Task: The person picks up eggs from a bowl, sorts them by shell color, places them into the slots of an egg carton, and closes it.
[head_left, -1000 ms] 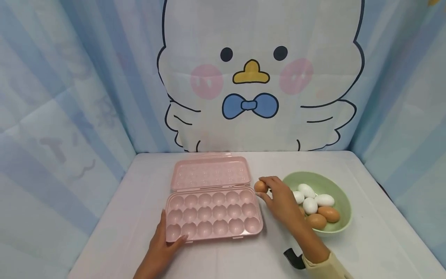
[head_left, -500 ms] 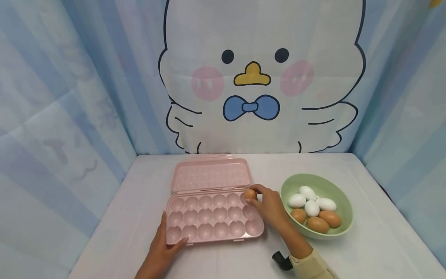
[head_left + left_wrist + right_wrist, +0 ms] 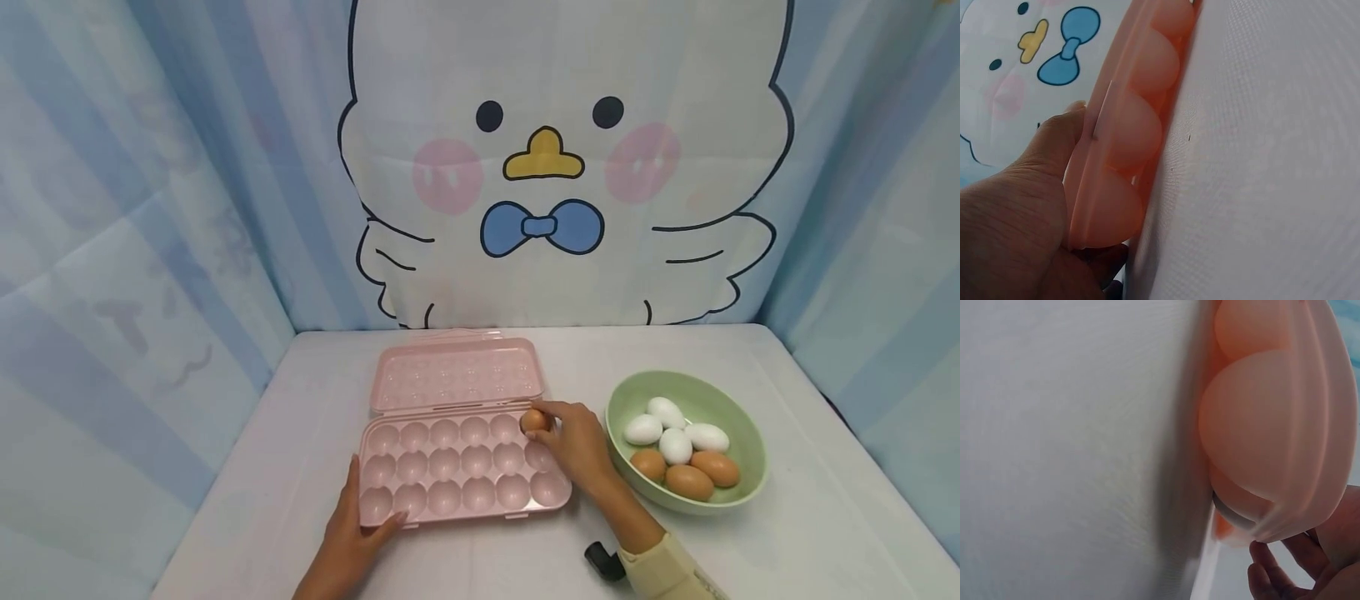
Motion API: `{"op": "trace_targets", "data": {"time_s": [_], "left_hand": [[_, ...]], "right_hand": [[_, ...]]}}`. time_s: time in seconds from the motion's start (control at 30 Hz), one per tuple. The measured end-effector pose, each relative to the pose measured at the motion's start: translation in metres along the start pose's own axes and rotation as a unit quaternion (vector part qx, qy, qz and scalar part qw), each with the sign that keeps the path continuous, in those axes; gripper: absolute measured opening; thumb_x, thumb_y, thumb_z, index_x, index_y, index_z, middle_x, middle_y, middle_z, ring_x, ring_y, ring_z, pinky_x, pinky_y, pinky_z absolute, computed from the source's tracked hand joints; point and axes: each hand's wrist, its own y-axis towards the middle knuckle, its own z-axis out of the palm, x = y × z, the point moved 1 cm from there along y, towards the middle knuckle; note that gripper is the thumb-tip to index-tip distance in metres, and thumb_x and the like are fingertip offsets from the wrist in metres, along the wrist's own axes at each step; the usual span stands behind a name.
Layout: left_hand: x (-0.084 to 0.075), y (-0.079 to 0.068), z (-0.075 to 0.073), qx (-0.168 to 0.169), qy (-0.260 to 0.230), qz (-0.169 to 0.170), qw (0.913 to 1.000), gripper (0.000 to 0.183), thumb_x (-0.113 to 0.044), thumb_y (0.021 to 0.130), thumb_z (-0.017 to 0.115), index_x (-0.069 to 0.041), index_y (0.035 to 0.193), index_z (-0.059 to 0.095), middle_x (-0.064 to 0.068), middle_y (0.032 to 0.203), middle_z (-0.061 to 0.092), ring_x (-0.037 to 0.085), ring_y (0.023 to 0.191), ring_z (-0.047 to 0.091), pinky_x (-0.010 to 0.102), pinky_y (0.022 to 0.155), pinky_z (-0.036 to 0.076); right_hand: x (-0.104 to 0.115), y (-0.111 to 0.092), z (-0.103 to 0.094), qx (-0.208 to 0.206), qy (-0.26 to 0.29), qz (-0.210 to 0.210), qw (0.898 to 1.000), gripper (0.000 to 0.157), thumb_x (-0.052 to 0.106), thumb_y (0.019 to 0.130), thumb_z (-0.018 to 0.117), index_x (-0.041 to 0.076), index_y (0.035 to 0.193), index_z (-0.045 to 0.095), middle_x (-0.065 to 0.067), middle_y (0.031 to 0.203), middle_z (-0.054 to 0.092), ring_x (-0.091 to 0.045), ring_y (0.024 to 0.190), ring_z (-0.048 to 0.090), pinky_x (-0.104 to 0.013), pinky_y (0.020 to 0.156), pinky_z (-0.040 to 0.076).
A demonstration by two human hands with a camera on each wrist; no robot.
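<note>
While the left hand (image 3: 352, 529) steadies one end of a pale pink, semi-translucent plastic egg tray (image 3: 444, 462), the right hand (image 3: 576, 442) pinches a single glossy brown egg (image 3: 533, 421) between thumb and fingers, its grip narrowed to the width of the egg. The egg is at the right-hand cup of the far row; whether it bears on the cup's floor cannot be told. Moulded in three rows of six round cups, the tray rests on a white cloth-covered table (image 3: 825, 467), its matching pink lid (image 3: 457, 371) laid back along the far side. The left hand grips the tray's near left corner, thumb over the near rim and fingers about the left end, as the left wrist view confirms. In the right wrist view, the fingers of the right hand show past the tray's right end; the egg is hidden there. To the right of the tray, near the right forearm, sits a round, light green bowl (image 3: 723, 408) containing four white eggs (image 3: 676, 447) on its far side and three brown eggs (image 3: 689, 483) on its near side. A black object (image 3: 604, 562) adjoins the cream sleeve (image 3: 663, 568) at the right wrist.
</note>
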Motion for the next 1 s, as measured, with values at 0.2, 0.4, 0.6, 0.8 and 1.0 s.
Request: {"op": "trace_targets", "data": {"time_s": [0.2,0.4,0.6,0.8,1.0], "left_hand": [[-0.001,0.001,0.001,-0.002,0.01,-0.013,0.9999,0.125,-0.057,0.089,0.076,-0.014,0.165,-0.014,0.028,0.169,0.003,0.049,0.152,0.01,0.063,0.118,0.012],[-0.001,0.001,0.002,0.0,0.008,-0.014,0.9999,0.125,-0.058,0.089,0.075,-0.014,0.165,-0.014,0.028,0.169,0.002,0.05,0.152,0.01,0.064,0.118,0.012],[0.001,0.001,0.0,0.003,0.005,-0.002,1.0,0.124,-0.055,0.09,0.075,-0.012,0.165,-0.014,0.029,0.168,0.002,0.051,0.152,0.009,0.064,0.118,0.012],[0.003,0.0,0.0,0.008,0.006,0.011,0.9999,0.122,-0.055,0.092,0.074,-0.011,0.164,-0.015,0.03,0.168,0.001,0.052,0.151,0.009,0.065,0.118,0.012],[0.003,0.001,-0.002,0.02,0.013,0.006,0.9997,0.123,-0.056,0.092,0.073,-0.011,0.164,-0.017,0.031,0.168,0.0,0.053,0.151,0.007,0.067,0.117,0.012]], "right_hand": [[-0.001,0.0,0.0,-0.003,0.006,-0.011,1.0,0.046,0.012,0.072,0.094,0.007,0.115,0.08,-0.01,0.104,0.078,-0.033,0.093,0.071,-0.052,0.081,0.054],[0.002,-0.002,-0.003,-0.002,0.002,-0.012,1.0,0.05,0.007,0.07,0.094,0.007,0.118,0.079,-0.011,0.108,0.077,-0.033,0.098,0.072,-0.052,0.083,0.055],[0.016,-0.004,-0.028,-0.013,-0.018,0.002,1.0,0.051,0.01,0.076,0.093,0.008,0.124,0.077,-0.011,0.116,0.075,-0.035,0.108,0.068,-0.053,0.092,0.054],[0.014,-0.009,-0.078,-0.003,-0.044,0.03,0.999,0.049,0.015,0.085,0.088,0.006,0.131,0.072,-0.013,0.121,0.073,-0.034,0.106,0.069,-0.052,0.09,0.056],[-0.022,-0.02,-0.128,0.056,-0.076,0.079,0.992,0.046,0.013,0.09,0.082,0.001,0.132,0.067,-0.018,0.12,0.071,-0.038,0.102,0.069,-0.054,0.084,0.056]]}}
